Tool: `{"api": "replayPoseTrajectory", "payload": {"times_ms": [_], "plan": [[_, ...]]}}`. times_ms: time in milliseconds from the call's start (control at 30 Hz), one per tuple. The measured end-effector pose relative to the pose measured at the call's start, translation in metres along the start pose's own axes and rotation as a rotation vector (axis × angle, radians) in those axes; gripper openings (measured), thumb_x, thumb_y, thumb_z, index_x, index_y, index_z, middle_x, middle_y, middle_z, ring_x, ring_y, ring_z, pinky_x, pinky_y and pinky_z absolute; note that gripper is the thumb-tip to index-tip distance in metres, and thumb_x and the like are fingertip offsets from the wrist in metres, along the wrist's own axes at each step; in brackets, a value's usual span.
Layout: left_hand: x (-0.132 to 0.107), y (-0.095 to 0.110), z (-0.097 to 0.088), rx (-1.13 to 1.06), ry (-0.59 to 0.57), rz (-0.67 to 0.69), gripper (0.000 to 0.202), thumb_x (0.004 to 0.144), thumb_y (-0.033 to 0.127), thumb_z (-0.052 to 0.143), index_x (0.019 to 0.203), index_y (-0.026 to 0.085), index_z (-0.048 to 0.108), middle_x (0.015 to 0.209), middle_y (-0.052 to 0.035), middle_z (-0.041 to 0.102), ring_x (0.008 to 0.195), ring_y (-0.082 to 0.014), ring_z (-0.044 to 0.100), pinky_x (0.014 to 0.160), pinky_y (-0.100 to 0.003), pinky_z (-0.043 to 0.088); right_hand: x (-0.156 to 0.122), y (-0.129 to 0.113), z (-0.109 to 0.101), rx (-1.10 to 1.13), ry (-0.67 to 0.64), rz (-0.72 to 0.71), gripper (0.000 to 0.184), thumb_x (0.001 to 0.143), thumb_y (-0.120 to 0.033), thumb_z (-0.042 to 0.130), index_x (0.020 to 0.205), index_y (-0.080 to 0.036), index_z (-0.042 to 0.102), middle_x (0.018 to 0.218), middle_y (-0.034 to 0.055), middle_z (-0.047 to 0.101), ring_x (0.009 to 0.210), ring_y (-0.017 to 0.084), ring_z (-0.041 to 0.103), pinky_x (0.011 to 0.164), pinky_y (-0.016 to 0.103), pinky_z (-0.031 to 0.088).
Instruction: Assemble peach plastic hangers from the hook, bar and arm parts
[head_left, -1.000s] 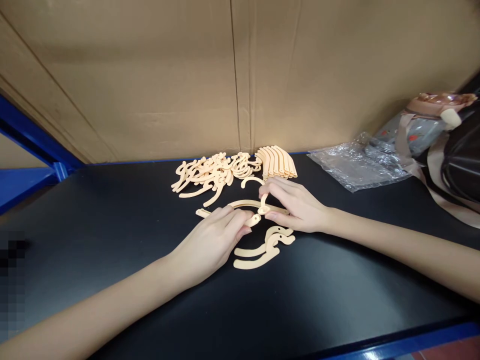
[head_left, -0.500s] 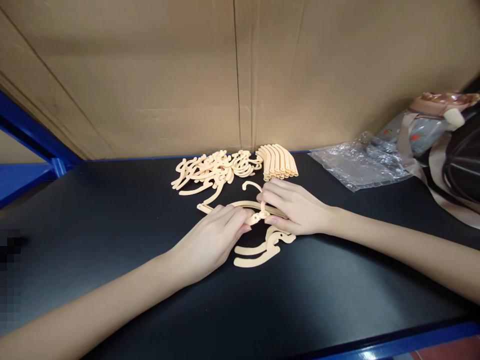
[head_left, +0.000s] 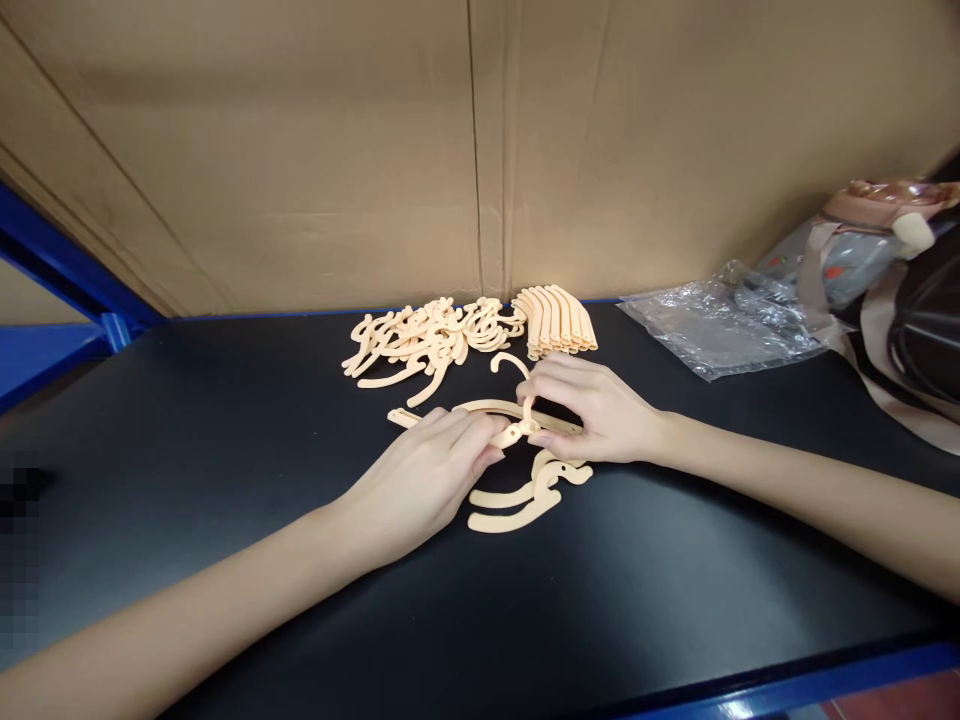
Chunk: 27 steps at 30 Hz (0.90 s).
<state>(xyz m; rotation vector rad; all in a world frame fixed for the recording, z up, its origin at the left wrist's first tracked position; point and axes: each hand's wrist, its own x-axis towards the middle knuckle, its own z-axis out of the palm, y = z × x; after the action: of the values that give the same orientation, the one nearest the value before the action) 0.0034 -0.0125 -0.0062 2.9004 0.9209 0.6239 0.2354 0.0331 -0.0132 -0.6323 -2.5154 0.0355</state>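
A small cream plastic hanger (head_left: 487, 408) lies flat on the black table (head_left: 225, 450), held between both hands. My left hand (head_left: 427, 478) pinches its left arm near the middle joint. My right hand (head_left: 592, 410) grips the hook piece and the right arm at that joint (head_left: 525, 428). The hook end (head_left: 510, 360) sticks out beyond my right fingers. Just below the hands lie two loose curved hanger pieces (head_left: 525, 495), stacked on each other.
A heap of loose hanger parts (head_left: 420, 340) and a neat row of curved pieces (head_left: 559, 320) lie at the back by the cardboard wall (head_left: 465, 150). A clear plastic bag (head_left: 720, 325) and a dark bag (head_left: 915, 330) sit at the right. Blue shelf frame (head_left: 52, 270) at left.
My right hand has shifted slightly on the joint and the hook has turned a little. The left hand has stayed where it was.
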Motion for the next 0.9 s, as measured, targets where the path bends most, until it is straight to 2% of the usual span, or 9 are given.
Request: {"api": "replayPoseTrajectory", "payload": {"times_ms": [233,367,467,567,767,900], "plan": [[-0.001,-0.001,0.001,-0.005,-0.027,-0.033,0.017,0.100,0.016,0.037,0.094,0.016,0.052,0.088,-0.0045,0.065,0.072,-0.0192,0.059,0.065,-0.030,0.042,-0.003,0.000,0.004,0.066,0.164,-0.067,0.026,0.089,-0.028,0.058,0.110,-0.013,0.062,0.086,0.0084,0.070,0.077,0.019,0.061,0.069,0.033,0.053],[-0.001,-0.002,0.003,-0.015,-0.029,-0.038,0.017,0.100,0.016,0.038,0.093,0.016,0.053,0.087,-0.0043,0.066,0.074,-0.0193,0.061,0.065,-0.030,0.044,-0.004,0.001,0.005,0.070,0.169,-0.142,0.023,0.090,-0.019,0.057,0.111,-0.012,0.064,0.082,0.0077,0.069,0.074,0.017,0.059,0.066,0.032,0.053],[0.000,-0.003,0.003,-0.008,-0.027,-0.027,0.016,0.100,0.016,0.038,0.095,0.015,0.054,0.087,-0.0048,0.066,0.074,-0.0194,0.061,0.065,-0.031,0.044,-0.004,-0.001,0.004,0.088,0.154,-0.155,0.020,0.092,-0.016,0.054,0.109,-0.012,0.065,0.088,0.0095,0.070,0.080,0.017,0.061,0.070,0.032,0.054],[0.000,-0.003,0.004,0.004,-0.011,-0.018,0.015,0.100,0.016,0.040,0.099,0.015,0.055,0.091,-0.0059,0.067,0.077,-0.0199,0.062,0.066,-0.031,0.046,-0.005,-0.006,0.004,0.156,0.120,-0.094,0.022,0.096,-0.019,0.050,0.113,-0.013,0.064,0.094,0.0100,0.071,0.085,0.017,0.063,0.073,0.032,0.054],[-0.001,-0.003,0.002,0.056,0.028,-0.011,0.018,0.100,0.016,0.039,0.100,0.014,0.057,0.095,-0.0066,0.069,0.076,-0.0197,0.062,0.066,-0.031,0.046,-0.004,-0.011,0.002,0.387,0.073,0.201,0.020,0.095,-0.028,0.055,0.111,-0.019,0.062,0.095,0.0028,0.069,0.082,0.012,0.065,0.074,0.025,0.053],[0.000,-0.003,0.002,0.086,0.050,-0.019,0.019,0.100,0.016,0.038,0.100,0.014,0.057,0.095,-0.0065,0.070,0.073,-0.0191,0.062,0.065,-0.031,0.044,-0.003,-0.011,0.001,0.494,0.044,0.260,0.017,0.095,-0.030,0.055,0.107,-0.020,0.061,0.097,0.0010,0.068,0.087,0.011,0.065,0.077,0.023,0.051]]}}
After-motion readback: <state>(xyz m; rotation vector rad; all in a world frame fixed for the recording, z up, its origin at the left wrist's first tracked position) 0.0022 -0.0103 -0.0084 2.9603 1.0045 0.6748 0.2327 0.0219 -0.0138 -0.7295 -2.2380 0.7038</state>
